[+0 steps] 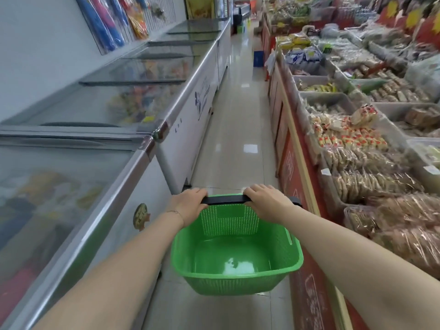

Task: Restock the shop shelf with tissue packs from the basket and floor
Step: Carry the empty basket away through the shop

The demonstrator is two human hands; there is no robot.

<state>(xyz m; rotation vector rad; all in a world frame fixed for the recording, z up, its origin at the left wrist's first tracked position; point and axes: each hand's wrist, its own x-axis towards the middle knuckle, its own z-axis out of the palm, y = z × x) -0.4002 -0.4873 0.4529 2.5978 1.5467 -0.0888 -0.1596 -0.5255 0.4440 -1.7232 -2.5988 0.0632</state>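
Observation:
A green plastic basket [238, 277] hangs in front of me above the aisle floor, with nothing inside it. Its black handle [225, 199] runs across the far rim. My left hand [188, 206] is shut on the handle's left end and my right hand [266, 202] is shut on its right end. No tissue packs are in view.
A row of glass-topped chest freezers [152, 148] lines the left side. A red-fronted display counter [289, 167] with bins of wrapped snacks [352, 144] lines the right. Between them a narrow tiled aisle [238, 129] runs ahead, with a blue box [258, 58] on the floor far off.

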